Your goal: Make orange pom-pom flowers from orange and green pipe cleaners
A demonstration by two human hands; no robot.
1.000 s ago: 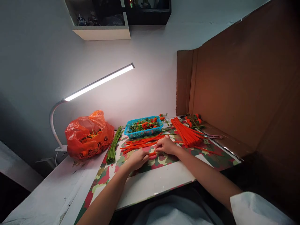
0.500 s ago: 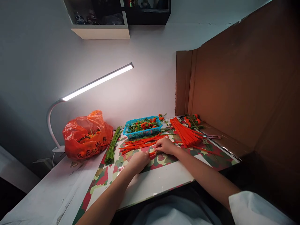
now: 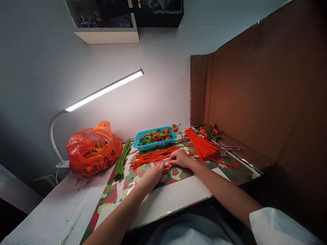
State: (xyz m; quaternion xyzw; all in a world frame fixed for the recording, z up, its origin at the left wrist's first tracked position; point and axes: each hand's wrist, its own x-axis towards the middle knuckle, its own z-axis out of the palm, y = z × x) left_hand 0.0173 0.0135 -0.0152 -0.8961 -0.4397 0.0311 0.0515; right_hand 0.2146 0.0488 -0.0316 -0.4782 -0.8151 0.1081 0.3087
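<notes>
Over the patterned board, my left hand [image 3: 154,175] and my right hand [image 3: 180,159] meet with fingertips pinched on a short piece of orange pipe cleaner [image 3: 167,166]. Most of that piece is covered by the fingers. Just beyond them lie loose orange pipe cleaners [image 3: 146,157] in a flat heap. A thick bundle of orange pipe cleaners [image 3: 200,144] rests to the right of my right hand. On the left is a bundle of green pipe cleaners [image 3: 122,162]. Behind the heap stands a blue basket [image 3: 150,147] holding orange pompom flowers [image 3: 156,137] on green stems.
An orange plastic bag [image 3: 93,160] stands at the left beside a lit lamp [image 3: 104,90]. More orange flowers [image 3: 209,131] and pink-handled scissors [image 3: 231,148] lie at the right, near a tall cardboard wall [image 3: 255,95]. A shelf [image 3: 107,35] hangs above.
My left fingers have shifted slightly on the orange piece, and less of it shows between the hands. The whole view has moved a little; the right hand stays nearly still.
</notes>
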